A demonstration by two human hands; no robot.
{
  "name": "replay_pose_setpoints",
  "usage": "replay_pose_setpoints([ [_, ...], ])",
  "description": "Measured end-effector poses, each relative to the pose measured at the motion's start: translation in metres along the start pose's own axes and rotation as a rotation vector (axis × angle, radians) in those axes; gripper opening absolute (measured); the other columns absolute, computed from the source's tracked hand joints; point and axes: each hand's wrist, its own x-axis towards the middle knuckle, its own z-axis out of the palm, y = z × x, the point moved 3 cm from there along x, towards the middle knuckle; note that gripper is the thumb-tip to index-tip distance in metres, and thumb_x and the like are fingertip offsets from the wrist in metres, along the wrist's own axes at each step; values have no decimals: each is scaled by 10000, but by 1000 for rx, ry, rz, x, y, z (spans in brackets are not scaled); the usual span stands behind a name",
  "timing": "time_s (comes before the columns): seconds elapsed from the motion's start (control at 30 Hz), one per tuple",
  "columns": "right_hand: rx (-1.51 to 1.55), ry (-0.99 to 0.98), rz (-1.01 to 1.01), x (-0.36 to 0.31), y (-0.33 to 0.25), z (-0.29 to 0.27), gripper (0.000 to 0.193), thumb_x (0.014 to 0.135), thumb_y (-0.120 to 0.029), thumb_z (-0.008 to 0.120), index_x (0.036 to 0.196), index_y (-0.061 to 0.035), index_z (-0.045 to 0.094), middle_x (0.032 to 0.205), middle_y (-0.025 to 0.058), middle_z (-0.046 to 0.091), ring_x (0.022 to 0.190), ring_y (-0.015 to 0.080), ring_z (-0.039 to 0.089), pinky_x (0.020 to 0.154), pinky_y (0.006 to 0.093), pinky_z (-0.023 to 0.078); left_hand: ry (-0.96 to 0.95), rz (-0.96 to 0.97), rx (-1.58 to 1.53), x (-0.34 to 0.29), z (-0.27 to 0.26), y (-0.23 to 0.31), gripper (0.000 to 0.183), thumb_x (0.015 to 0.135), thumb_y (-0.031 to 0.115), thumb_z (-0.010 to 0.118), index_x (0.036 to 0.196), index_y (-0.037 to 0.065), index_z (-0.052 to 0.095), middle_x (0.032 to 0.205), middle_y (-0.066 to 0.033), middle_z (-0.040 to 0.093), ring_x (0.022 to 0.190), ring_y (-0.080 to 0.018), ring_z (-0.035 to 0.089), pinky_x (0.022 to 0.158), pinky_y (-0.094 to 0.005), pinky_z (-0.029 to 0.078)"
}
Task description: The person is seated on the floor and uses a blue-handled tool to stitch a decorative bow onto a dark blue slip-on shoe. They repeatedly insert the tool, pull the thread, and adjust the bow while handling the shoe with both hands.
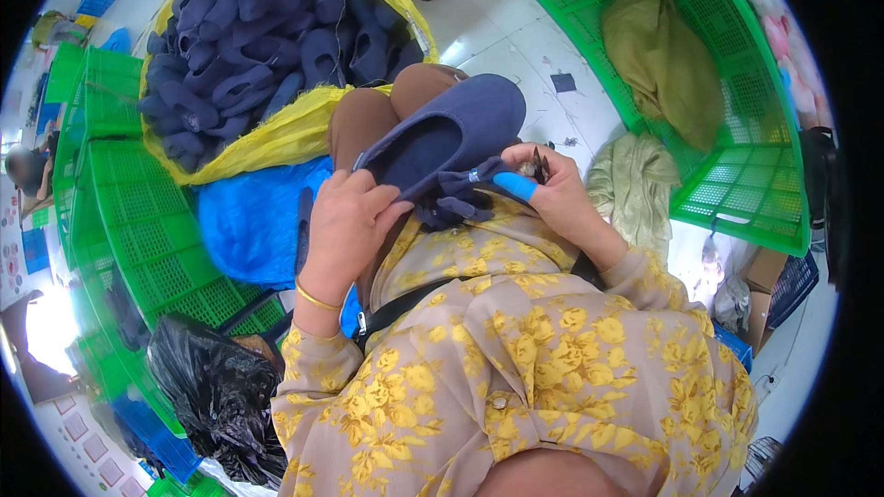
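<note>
A navy-blue fabric slipper (456, 129) lies on my lap, toe pointing away from me. My left hand (345, 221) grips its heel edge, a gold bangle on the wrist. My right hand (552, 193) pinches the dark bow at the slipper's rim, with a blue cover on one fingertip and small dark snips (537, 167) held between the fingers. My sleeves are tan with yellow flowers.
A yellow sack (285, 133) full of several navy slippers sits ahead to the left, over a blue bag (244, 221). Green plastic crates stand left (138, 230) and right (737, 156), the right one holding olive cloth. A black bag (216, 396) lies lower left.
</note>
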Motion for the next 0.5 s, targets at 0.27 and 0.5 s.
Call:
replay_pose_setpoints([
  [0.27,339,68,46,3,-22,17,196,878,-52,705,1065,-54,647,911,-37,623,804,30,545,706,203,452,99,4,80,4,-19,18,263,778,152,757,1011,48,692,954,-91,633,792,-243,567,727,-333,462],
  [0.5,518,-58,94,-2,-30,26,216,884,-34,691,1088,-72,630,867,-49,587,791,20,523,715,197,442,212,-488,-1016,9,-1,43,307,866,38,702,1156,15,604,956,-34,614,713,-71,551,636,-194,454],
])
